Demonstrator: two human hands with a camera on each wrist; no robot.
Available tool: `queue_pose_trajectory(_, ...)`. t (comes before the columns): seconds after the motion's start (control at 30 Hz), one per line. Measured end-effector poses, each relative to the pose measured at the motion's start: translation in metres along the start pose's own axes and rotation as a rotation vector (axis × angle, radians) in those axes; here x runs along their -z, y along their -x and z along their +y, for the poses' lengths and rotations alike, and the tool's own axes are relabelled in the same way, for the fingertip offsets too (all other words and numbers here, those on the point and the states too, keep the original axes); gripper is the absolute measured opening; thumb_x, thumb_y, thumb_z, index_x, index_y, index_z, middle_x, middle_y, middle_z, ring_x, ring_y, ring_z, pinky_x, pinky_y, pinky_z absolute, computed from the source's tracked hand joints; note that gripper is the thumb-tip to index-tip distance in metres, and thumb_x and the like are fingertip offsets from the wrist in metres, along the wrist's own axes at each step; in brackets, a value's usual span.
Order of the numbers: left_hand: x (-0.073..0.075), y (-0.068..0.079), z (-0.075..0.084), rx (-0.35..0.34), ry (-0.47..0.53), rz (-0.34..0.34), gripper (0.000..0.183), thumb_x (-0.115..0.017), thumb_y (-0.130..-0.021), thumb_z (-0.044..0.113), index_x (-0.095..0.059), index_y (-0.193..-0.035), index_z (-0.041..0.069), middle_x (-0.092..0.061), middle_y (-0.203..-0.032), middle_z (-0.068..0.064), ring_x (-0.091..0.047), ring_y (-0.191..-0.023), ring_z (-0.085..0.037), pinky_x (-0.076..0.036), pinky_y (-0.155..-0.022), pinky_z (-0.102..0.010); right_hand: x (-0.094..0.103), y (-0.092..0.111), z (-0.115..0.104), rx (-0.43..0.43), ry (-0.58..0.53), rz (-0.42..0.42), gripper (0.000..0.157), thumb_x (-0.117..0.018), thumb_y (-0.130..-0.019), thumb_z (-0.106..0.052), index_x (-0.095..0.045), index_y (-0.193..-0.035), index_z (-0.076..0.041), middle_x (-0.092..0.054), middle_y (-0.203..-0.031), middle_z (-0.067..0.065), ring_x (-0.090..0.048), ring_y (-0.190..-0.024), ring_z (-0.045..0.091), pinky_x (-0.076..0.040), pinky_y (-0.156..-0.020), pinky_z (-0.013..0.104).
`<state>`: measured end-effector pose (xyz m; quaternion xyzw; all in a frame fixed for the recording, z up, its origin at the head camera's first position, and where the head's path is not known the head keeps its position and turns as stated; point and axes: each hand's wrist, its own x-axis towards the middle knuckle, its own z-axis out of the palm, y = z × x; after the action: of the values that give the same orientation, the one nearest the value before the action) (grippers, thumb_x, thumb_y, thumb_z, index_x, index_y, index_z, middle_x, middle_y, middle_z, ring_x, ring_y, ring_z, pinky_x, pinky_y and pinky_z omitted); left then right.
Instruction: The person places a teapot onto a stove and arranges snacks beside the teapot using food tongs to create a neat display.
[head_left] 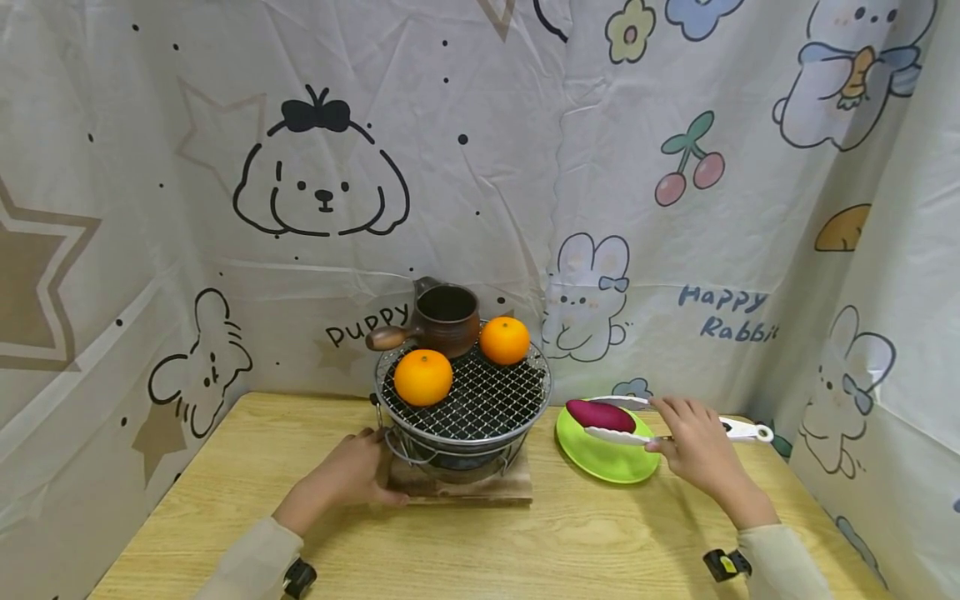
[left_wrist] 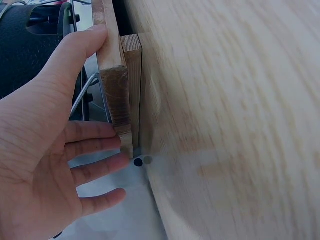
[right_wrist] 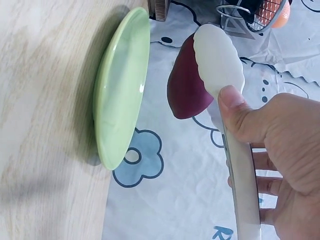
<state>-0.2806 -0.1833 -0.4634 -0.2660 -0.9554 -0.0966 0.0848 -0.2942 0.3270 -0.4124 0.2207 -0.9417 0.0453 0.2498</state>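
On the grill's mesh (head_left: 487, 400) sat two oranges (head_left: 423, 377) and one brown pot (head_left: 442, 321). One purple sweet potato (head_left: 600, 415) hung just above the single green plate (head_left: 609, 461), pinched by tongs (head_left: 675, 432) your right hand (head_left: 693, 450) squeezed. Your left hand (head_left: 352, 475) pressed straight fingers against the wooden base (head_left: 465, 487).

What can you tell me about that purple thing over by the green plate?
The purple sweet potato is dark purple-red, smooth and oval. It lies lengthwise, clamped between the two white scalloped tips of the tongs that the right hand grips. The right wrist view shows it lifted clear above the green plate, right of the grill.
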Motion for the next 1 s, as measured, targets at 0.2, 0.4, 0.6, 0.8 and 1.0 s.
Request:
queue_pose_trajectory(0.2,0.000,0.002,0.001,0.015,0.010,-0.007,0.053,-0.086,-0.065,0.061,-0.064,-0.082,0.015,-0.068,-0.123,-0.018,-0.063,-0.098,-0.034,-0.056,-0.079,-0.053,0.003,-0.002,-0.001,0.016,-0.007,0.039,0.064,-0.088,-0.077,-0.016,-0.061,-0.131,0.005,-0.063,-0.122,0.026,-0.055,-0.114,0.048,-0.042,-0.096,0.068)
queue_pose_trajectory(0.4,-0.001,0.002,0.000,0.015,-0.009,-0.008,0.053,-0.085,-0.065,0.063,-0.058,-0.071,0.018,-0.067,-0.125,-0.019,-0.063,-0.100,-0.036,-0.056,-0.079,-0.054,0.006,-0.003,-0.004,0.019,-0.004,0.063,0.067,-0.088,-0.076,-0.016,-0.060,-0.133,0.004,-0.062,-0.124,0.026,-0.055,-0.114,0.047,-0.042,-0.098,0.067)
queue_pose_trajectory(0.6,-0.003,0.002,-0.001,0.013,-0.009,-0.003,0.052,-0.085,-0.064,0.063,-0.057,-0.068,0.019,-0.068,-0.122,-0.018,-0.063,-0.097,-0.034,-0.056,-0.078,-0.052,0.011,-0.004,-0.006,0.002,-0.011,0.067,0.068,-0.087,-0.077,-0.016,-0.058,-0.135,0.003,-0.061,-0.126,0.026,-0.054,-0.116,0.048,-0.040,-0.101,0.068)
queue_pose_trajectory(0.8,-0.006,0.002,-0.002,0.003,-0.013,0.009,0.052,-0.084,-0.064,0.064,-0.055,-0.064,0.021,-0.069,-0.121,-0.018,-0.062,-0.093,-0.031,-0.056,-0.075,-0.049,0.016,-0.005,-0.008,0.006,-0.009,0.088,0.068,-0.087,-0.076,-0.015,-0.058,-0.135,0.003,-0.061,-0.125,0.025,-0.053,-0.116,0.046,-0.041,-0.099,0.067)
queue_pose_trajectory(1.0,-0.005,0.000,-0.003,0.010,-0.010,0.010,0.053,-0.085,-0.063,0.064,-0.060,-0.072,0.018,-0.068,-0.121,-0.019,-0.063,-0.095,-0.033,-0.056,-0.078,-0.052,0.023,-0.014,-0.011,0.048,-0.001,0.154,0.069,-0.089,-0.073,-0.013,-0.059,-0.133,0.003,-0.062,-0.123,0.023,-0.056,-0.112,0.045,-0.045,-0.094,0.064)
